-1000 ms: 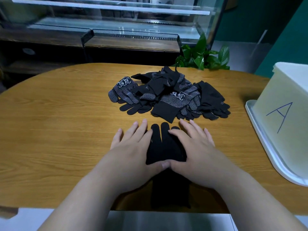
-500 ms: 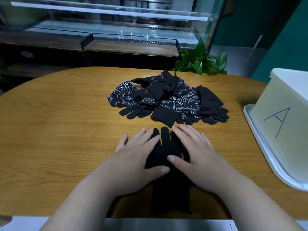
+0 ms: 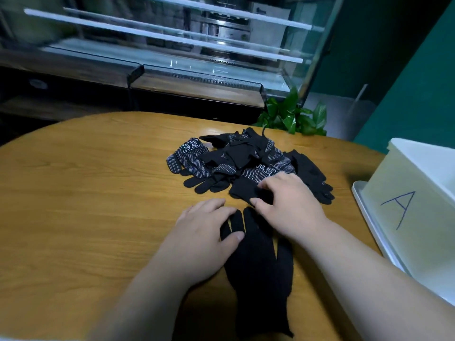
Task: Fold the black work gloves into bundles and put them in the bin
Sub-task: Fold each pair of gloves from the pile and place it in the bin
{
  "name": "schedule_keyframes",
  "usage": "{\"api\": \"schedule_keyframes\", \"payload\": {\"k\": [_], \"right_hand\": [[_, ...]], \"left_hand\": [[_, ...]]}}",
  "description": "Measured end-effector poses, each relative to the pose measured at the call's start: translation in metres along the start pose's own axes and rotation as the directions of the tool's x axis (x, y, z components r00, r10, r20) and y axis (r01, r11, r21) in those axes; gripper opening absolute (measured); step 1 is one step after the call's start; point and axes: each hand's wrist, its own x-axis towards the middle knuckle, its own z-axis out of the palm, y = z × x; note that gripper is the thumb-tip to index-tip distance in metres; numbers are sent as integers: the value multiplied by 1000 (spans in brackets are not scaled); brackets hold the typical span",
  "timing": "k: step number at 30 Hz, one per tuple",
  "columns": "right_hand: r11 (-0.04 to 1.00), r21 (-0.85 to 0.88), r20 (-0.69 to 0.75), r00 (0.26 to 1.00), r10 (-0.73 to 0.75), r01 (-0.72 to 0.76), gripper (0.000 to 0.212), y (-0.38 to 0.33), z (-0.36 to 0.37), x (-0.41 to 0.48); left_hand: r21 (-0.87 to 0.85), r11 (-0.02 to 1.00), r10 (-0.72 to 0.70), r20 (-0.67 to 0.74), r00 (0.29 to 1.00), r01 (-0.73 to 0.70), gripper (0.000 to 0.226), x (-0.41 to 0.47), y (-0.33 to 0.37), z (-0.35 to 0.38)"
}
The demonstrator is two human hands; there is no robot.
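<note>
Head view, one frame, slightly blurred.

Tabletop (image 3: 86,193): rounded, wood-grain surface.

Flat glove (image 3: 261,267): plain black, lying spread at the near edge of the tabletop. Its fingers point away from the person and its cuff points toward them.

Left hand (image 3: 204,232): laid flat and wide on the left side of the flat glove. The fingers are straight, partly on the wood, and the thumb rests on the black cloth. It holds nothing.

Right hand (image 3: 290,203): reaches past the flat glove's fingertips to the near side of the pile of gloves (image 3: 236,158). Its fingers are curled. Thumb and forefinger pinch the black cuff of a dotted glove (image 3: 256,173) that lies at the front of the pile.

Pile of gloves: heaped loosely at mid-tabletop, just beyond the flat glove. It mixes plain black pieces with white-dotted ones, and some carry a white printed label.

Bin (image 3: 418,217): pale, translucent, marked with a blue letter A. It stands on a white tray (image 3: 359,193) at the right edge of the tabletop, well apart from the pile. Its contents cannot be seen.

Behind the tabletop: a green plant (image 3: 293,114) and a glass display case (image 3: 172,45).
</note>
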Motion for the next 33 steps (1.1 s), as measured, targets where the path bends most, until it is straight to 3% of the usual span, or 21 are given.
{"api": "schedule_keyframes", "payload": {"k": [4, 9, 11, 15, 22, 28, 33], "right_hand": [[999, -41, 106, 994, 13, -9, 47, -22, 8, 21], [993, -111, 158, 985, 68, -50, 21, -30, 12, 30], [992, -85, 108, 989, 100, -91, 13, -29, 8, 31], [963, 139, -33, 971, 239, -232, 17, -23, -13, 29], [917, 341, -207, 936, 286, -205, 12, 0, -59, 31], [744, 656, -248, 895, 372, -127, 16, 6, -94, 35], [377, 926, -109, 950, 293, -10, 21, -6, -120, 33]], "left_hand": [[-17, 1000, 0, -53, 999, -1, 53, 1, 0, 1], [-37, 999, 10, -99, 995, -13, 48, -1, -2, 0], [-49, 999, 7, -115, 993, -13, 47, -1, -2, -2], [-98, 995, -2, -146, 989, -12, 44, -2, -1, -5], [-154, 988, -18, -134, 991, -3, 45, 0, 3, -4], [-223, 975, -27, -142, 990, -5, 45, -1, 2, -4], [-402, 915, -63, -162, 985, -8, 65, -3, 3, -5]]}}
